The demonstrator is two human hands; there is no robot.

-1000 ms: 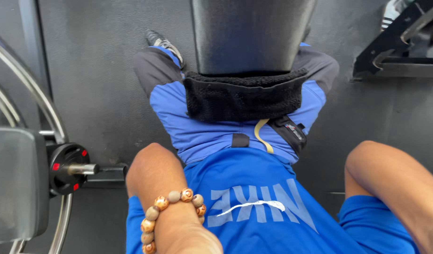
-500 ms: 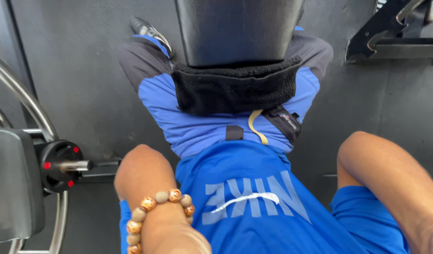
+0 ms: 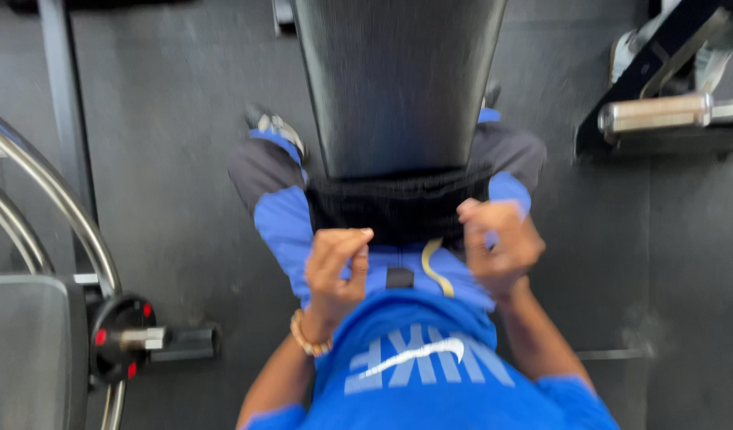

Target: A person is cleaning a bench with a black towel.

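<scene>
Centrally, frame middle: black soft cloth towel [image 3: 398,209] draped over the black padded vinyl bench [image 3: 398,87] end; likely light, limp, non-slippery. Left hand [image 3: 337,267] and right hand [image 3: 496,243] both curled just below its hem, blurred; grip on the towel cannot be told. Best taken at the lower corners.

A dark grey rubber floor [image 3: 175,159] fills the background. At lower left stands a grey padded seat [image 3: 28,350], with a black round knob [image 3: 119,338] bearing red dots and a metal pin beside it. Curved chrome tubing [image 3: 56,191] rises above the seat. At upper right, a chrome bar end [image 3: 653,113] rests on a black frame [image 3: 669,60].
</scene>
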